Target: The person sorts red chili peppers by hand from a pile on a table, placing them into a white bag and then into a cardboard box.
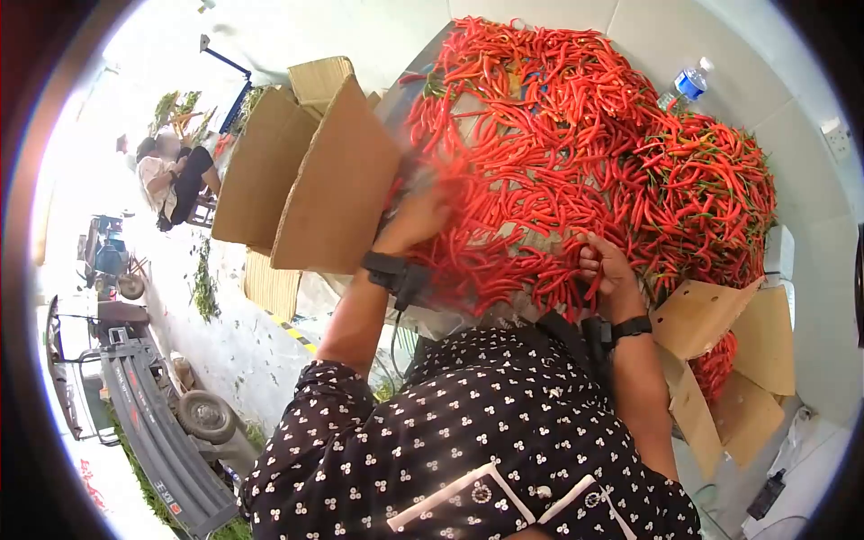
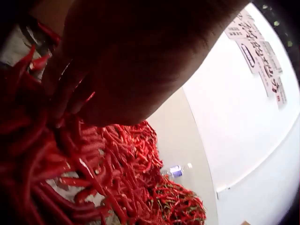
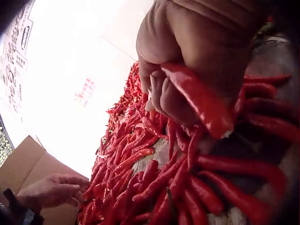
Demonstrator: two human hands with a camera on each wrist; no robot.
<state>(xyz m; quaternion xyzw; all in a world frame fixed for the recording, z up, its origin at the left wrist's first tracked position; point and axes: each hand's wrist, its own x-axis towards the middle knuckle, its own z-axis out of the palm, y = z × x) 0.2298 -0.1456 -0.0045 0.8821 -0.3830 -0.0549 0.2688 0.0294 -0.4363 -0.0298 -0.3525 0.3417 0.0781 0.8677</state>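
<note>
A wide layer of red chili peppers [image 1: 531,180] covers the work surface. My right hand [image 1: 612,270] is over its near side, fingers curled in, gripping a chili pepper [image 3: 201,101] whose blunt end sticks out of the palm in the right wrist view. My left hand [image 1: 418,216] reaches into the peppers at the left edge, blurred in the head view. In the left wrist view its shadowed fingers [image 2: 65,89] bend down among the chili peppers [image 2: 79,173], with a bit of red between them; I cannot tell whether they hold any.
A heap of green-stemmed chilies [image 1: 706,193] rises at the right, with a water bottle [image 1: 688,84] behind it. Open cardboard boxes stand at the left [image 1: 337,189] and at the lower right [image 1: 756,351], the latter with red chilies inside. A seated person [image 1: 175,175] and a three-wheeled cart [image 1: 157,432] are farther left.
</note>
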